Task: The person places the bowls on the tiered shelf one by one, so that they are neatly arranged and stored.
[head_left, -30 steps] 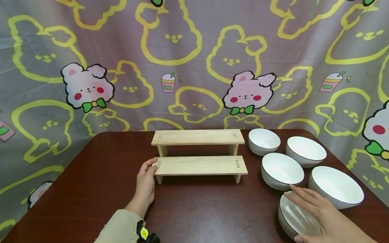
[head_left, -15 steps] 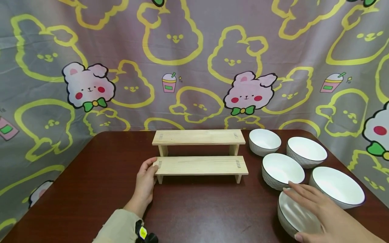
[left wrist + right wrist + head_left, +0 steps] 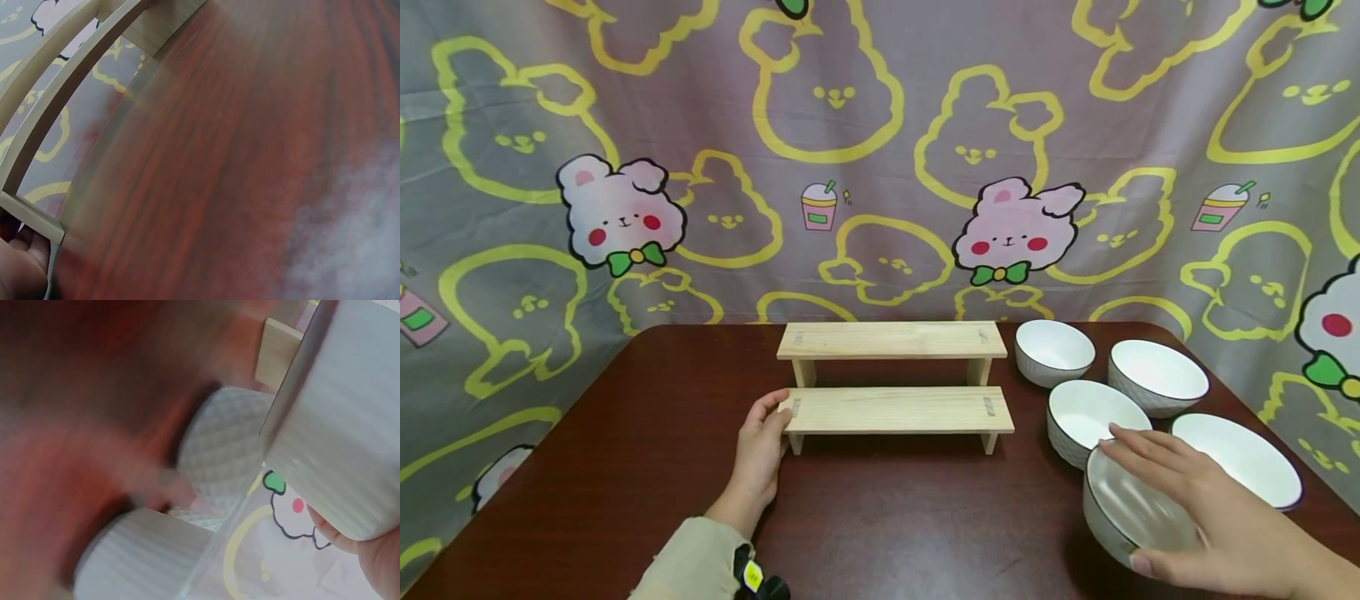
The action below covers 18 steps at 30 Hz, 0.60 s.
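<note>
At the near right in the head view, my right hand [image 3: 1217,517] grips a white bowl [image 3: 1105,517] by its sides, thumb at the near rim and fingers across the far rim. In the right wrist view this ribbed bowl [image 3: 337,425] is up off the dark table, above the other bowls. My left hand [image 3: 758,454] holds the left end of the lower wooden shelf [image 3: 895,410], thumb on top. Behind it stands a taller wooden shelf [image 3: 891,340]. In the left wrist view, part of the left hand [image 3: 25,265] shows under the shelf's end.
Several white bowls stand right of the shelves: a ribbed one [image 3: 1054,354] at the back, a patterned one [image 3: 1157,379] beside it, another [image 3: 1097,421] nearer, and a wide one [image 3: 1240,458] at the far right. A printed curtain [image 3: 880,167] hangs behind the dark table [image 3: 925,517].
My right hand has raised the bowl off the table, and it now overlaps the bowls behind it more. The left hand stays on the lower shelf.
</note>
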Each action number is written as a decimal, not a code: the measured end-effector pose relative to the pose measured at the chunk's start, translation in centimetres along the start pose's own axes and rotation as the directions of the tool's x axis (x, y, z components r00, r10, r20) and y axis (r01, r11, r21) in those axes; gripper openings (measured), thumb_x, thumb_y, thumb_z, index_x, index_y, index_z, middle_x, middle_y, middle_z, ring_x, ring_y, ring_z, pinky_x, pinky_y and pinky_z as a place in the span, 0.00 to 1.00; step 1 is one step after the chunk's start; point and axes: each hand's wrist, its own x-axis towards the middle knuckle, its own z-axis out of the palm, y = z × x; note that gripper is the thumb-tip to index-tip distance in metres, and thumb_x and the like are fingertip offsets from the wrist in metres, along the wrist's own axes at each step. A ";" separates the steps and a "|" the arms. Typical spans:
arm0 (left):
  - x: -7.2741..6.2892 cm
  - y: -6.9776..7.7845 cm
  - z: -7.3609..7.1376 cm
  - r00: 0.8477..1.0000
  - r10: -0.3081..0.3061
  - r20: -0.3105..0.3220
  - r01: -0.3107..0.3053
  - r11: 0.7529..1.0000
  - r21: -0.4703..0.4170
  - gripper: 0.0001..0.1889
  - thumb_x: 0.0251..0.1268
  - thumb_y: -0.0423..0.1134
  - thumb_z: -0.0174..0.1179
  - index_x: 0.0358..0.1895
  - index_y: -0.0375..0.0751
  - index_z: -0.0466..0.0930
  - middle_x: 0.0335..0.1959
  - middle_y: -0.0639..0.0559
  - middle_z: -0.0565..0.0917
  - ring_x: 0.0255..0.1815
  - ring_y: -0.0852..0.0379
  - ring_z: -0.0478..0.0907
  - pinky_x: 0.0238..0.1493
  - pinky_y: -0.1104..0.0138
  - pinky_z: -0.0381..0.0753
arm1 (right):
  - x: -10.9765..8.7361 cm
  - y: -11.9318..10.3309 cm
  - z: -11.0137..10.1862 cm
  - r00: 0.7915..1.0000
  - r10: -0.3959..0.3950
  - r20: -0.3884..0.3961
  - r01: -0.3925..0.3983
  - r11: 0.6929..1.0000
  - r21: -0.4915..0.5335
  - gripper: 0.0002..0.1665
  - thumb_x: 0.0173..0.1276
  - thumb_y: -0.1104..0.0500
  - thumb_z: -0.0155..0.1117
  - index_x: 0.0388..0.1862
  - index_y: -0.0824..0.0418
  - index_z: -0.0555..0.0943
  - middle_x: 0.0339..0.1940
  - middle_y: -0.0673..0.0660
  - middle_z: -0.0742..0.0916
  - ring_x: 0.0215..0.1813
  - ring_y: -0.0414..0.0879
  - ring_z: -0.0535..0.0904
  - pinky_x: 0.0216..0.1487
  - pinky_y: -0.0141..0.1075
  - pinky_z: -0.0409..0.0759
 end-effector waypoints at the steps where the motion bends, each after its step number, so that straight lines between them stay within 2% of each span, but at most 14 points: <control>1: 0.0 0.0 0.0 1.000 0.000 -0.001 0.000 1.000 0.000 0.17 0.67 0.34 0.45 0.58 0.39 0.66 0.59 0.45 0.68 0.41 0.65 0.72 0.43 0.70 0.69 | 0.2 -0.1 -0.3 1.000 -0.006 -0.007 0.006 1.000 0.000 0.57 0.33 0.43 0.77 0.68 0.48 0.66 0.68 0.49 0.68 0.69 0.32 0.47 0.65 0.26 0.35; 4: -0.1 0.0 0.0 1.000 -0.002 -0.004 0.002 1.000 0.005 0.17 0.68 0.34 0.45 0.59 0.39 0.66 0.59 0.45 0.68 0.41 0.65 0.72 0.43 0.70 0.69 | 1.1 -0.5 -1.1 0.998 -0.045 -0.036 0.045 0.999 -0.003 0.57 0.32 0.43 0.77 0.67 0.48 0.67 0.68 0.46 0.69 0.68 0.32 0.49 0.65 0.25 0.40; 5: -0.1 0.0 0.0 1.000 -0.003 -0.004 0.003 1.000 0.009 0.17 0.68 0.34 0.45 0.59 0.39 0.66 0.59 0.45 0.68 0.41 0.64 0.72 0.43 0.69 0.69 | 1.4 -0.5 -1.3 0.997 -0.067 -0.046 0.067 0.998 -0.005 0.58 0.31 0.43 0.77 0.67 0.49 0.67 0.68 0.45 0.68 0.68 0.31 0.49 0.61 0.18 0.38; 7: -0.1 0.0 0.0 1.000 -0.004 -0.006 0.004 1.000 0.015 0.17 0.68 0.35 0.45 0.59 0.39 0.66 0.59 0.45 0.68 0.42 0.64 0.72 0.44 0.69 0.69 | 1.9 -0.7 -1.8 0.994 -0.088 -0.059 0.088 0.996 -0.003 0.58 0.30 0.43 0.77 0.67 0.49 0.67 0.68 0.44 0.68 0.68 0.29 0.49 0.62 0.18 0.40; 18: 0.1 -0.2 -0.1 1.000 0.017 0.001 -0.017 1.000 0.020 0.17 0.68 0.34 0.45 0.59 0.39 0.66 0.59 0.44 0.68 0.42 0.64 0.72 0.43 0.70 0.70 | 4.1 -1.0 -3.5 0.990 -0.133 -0.051 0.134 0.991 0.001 0.57 0.31 0.45 0.78 0.67 0.51 0.68 0.68 0.48 0.68 0.70 0.33 0.49 0.61 0.17 0.43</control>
